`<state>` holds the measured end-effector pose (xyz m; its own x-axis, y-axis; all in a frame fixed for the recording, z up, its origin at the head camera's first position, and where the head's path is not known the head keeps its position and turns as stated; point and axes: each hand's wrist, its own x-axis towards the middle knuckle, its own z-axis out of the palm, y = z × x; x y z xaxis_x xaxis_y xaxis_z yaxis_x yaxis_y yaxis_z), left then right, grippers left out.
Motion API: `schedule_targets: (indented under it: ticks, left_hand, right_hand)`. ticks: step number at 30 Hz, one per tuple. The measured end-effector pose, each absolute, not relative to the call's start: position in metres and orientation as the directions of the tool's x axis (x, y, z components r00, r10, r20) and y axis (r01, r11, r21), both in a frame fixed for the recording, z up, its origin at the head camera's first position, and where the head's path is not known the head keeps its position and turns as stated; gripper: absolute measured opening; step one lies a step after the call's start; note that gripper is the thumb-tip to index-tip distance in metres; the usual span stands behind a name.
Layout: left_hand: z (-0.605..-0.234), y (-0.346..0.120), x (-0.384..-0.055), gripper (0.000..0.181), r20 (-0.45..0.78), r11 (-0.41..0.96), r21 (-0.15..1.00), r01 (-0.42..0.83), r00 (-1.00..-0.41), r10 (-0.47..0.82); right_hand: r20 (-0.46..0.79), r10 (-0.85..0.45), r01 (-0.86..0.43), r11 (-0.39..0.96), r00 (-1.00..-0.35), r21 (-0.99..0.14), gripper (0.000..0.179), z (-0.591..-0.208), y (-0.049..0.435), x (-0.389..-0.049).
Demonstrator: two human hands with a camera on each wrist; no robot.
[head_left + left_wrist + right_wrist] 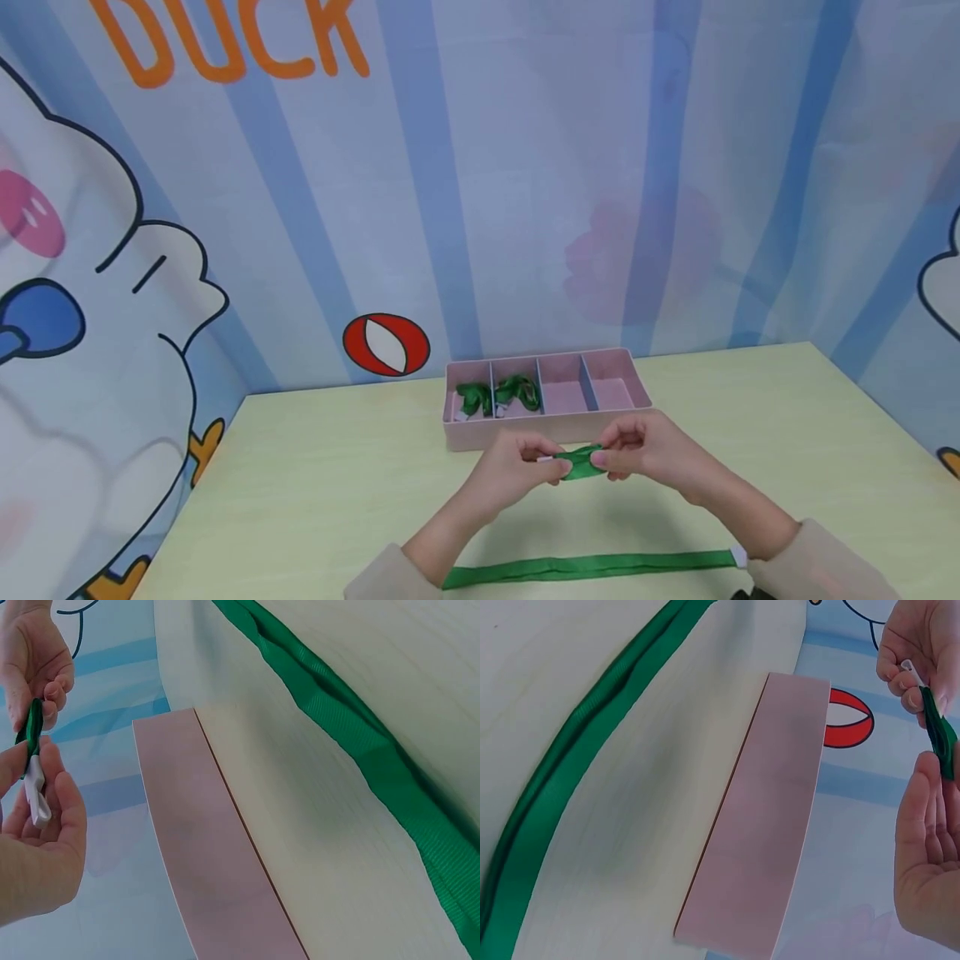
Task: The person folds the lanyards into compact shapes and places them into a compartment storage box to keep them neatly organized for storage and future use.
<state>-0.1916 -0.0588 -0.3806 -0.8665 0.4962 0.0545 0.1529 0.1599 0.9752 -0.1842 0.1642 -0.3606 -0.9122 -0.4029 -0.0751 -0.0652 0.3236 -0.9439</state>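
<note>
A small folded bundle of green ribbon [581, 462] is held up between both hands above the table, in front of the box. My left hand [507, 468] pinches its left end, where a white piece [37, 802] sticks out in the left wrist view. The right hand [652, 457] pinches the opposite end between thumb and fingers. Below the hands, a second green ribbon [585, 568] lies stretched lengthwise across the table, creased along its length, with a white tip at its right end. My right forearm partly covers the surroundings of that tip.
Behind the hands stands a pink box [517, 433] split into several compartments. Its leftmost compartment holds a bundled green ribbon [472, 398], and the one beside it holds another bundle [521, 390]. A printed cloth backdrop [510, 208] rises behind the pale table [322, 475].
</note>
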Motion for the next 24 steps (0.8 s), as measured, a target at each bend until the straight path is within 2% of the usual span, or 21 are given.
schedule_targets:
  ticks: [8, 15, 18, 24]
  left_hand:
    - [-0.376, -0.059, -0.193, 0.013, 0.056, 0.120, 0.983, 0.142, -0.842, 0.537]
    - [-0.374, -0.056, -0.198, 0.014, 0.040, 0.137, 0.983, 0.125, -0.863, 0.503]
    - [-0.375, -0.055, -0.200, 0.014, 0.033, 0.153, 0.981, 0.122, -0.875, 0.484]
    - [-0.378, -0.057, -0.205, 0.014, 0.003, 0.164, 0.983, 0.086, -0.892, 0.451]
  right_hand:
    - [-0.045, -0.492, -0.117, 0.293, -0.869, -0.949, 0.032, -0.359, 0.176, -0.188]
    - [-0.051, -0.532, -0.116, 0.276, -0.845, -0.954, 0.036, -0.358, 0.187, -0.200]
    - [-0.057, -0.505, -0.105, 0.286, -0.862, -0.952, 0.039, -0.360, 0.196, -0.207]
    - [-0.047, -0.324, -0.081, 0.370, -0.945, -0.925, 0.044, -0.365, 0.220, -0.228]
